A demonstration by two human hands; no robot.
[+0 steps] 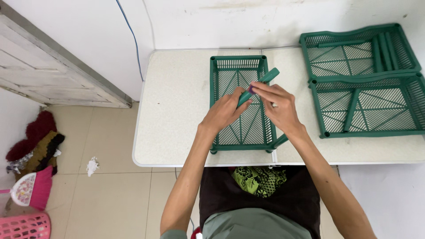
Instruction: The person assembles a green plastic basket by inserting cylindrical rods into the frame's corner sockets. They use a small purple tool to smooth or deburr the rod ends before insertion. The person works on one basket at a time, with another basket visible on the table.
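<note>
With both hands gripping: smooth grn plastic tube (258, 86).

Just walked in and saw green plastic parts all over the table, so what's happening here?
A person holds a green plastic tube in both hands, the left hand gripping its lower end and the right hand pinching it near the middle. They work above a green mesh tray on the white table. Two more green trays lie at the table's right, with spare tubes resting in the farther one.
</note>
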